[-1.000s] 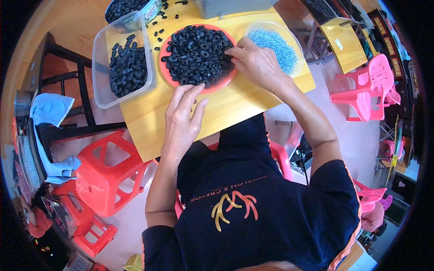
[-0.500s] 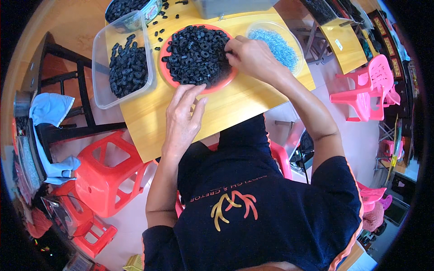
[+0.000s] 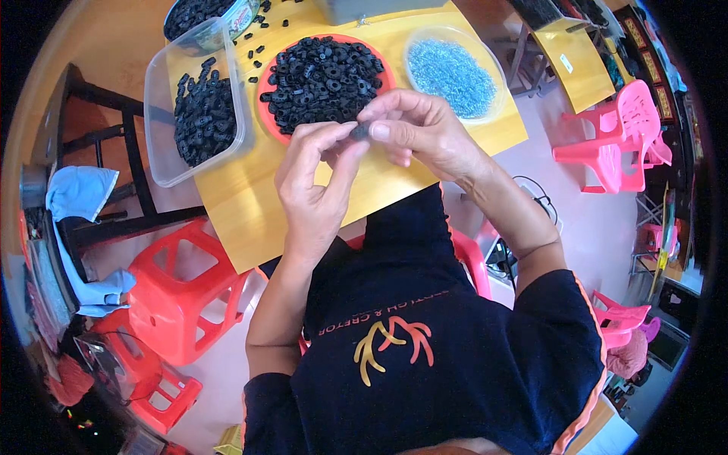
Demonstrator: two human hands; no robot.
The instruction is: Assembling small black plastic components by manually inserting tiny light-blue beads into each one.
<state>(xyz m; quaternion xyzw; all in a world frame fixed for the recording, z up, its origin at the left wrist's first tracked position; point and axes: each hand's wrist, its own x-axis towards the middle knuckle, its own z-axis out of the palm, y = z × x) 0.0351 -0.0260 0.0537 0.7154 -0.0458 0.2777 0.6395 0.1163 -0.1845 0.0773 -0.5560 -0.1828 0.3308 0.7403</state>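
Note:
Between my two hands, at the near edge of a red round tray (image 3: 388,76), sits a small black plastic part (image 3: 359,132). My left hand (image 3: 315,163) pinches it with thumb and fingertips, and my right hand (image 3: 417,129) pinches it from the other side. Fingers partly hide the part. A heap of black plastic parts (image 3: 322,80) fills the tray. To its right, a clear round tub (image 3: 493,114) holds small, shiny, light-blue pieces (image 3: 451,76). On the left stands a clear rectangular container (image 3: 161,121) with more black parts (image 3: 205,121) in it.
All this stands on a yellow wooden table (image 3: 250,227). A round tin (image 3: 241,19) of black parts and a grey bin (image 3: 379,9) are at the far side, with loose parts scattered near the tin. Red stools (image 3: 178,303) stand left, pink chairs (image 3: 614,144) right.
My right hand has left the heap and come toward me with a black part. My left hand has moved in from the tray's edge, and both hands now meet on that part.

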